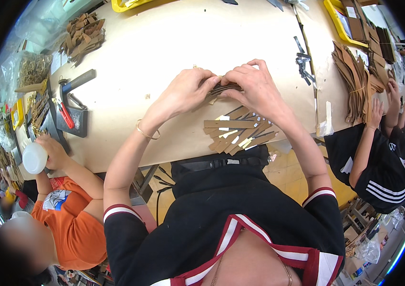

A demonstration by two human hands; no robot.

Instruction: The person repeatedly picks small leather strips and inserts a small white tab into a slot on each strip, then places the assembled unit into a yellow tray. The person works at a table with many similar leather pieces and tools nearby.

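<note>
My left hand (186,90) and my right hand (252,83) meet over the middle of the tan table (164,43). Together they pinch a small stack of brown leather strips (225,88) held flat between the fingertips. Just below the hands, near the table's front edge, lies a fanned pile of brown strips with pale tape pieces (239,131). A thin gold bangle (146,133) sits on my left wrist.
A person in orange (69,224) at the left holds a white bottle (34,158). A person in black (379,162) works at the right beside stacked brown pieces (352,81). A hammer (76,82), red pliers (65,114), yellow trays (340,21) and another strip heap (82,37) lie around.
</note>
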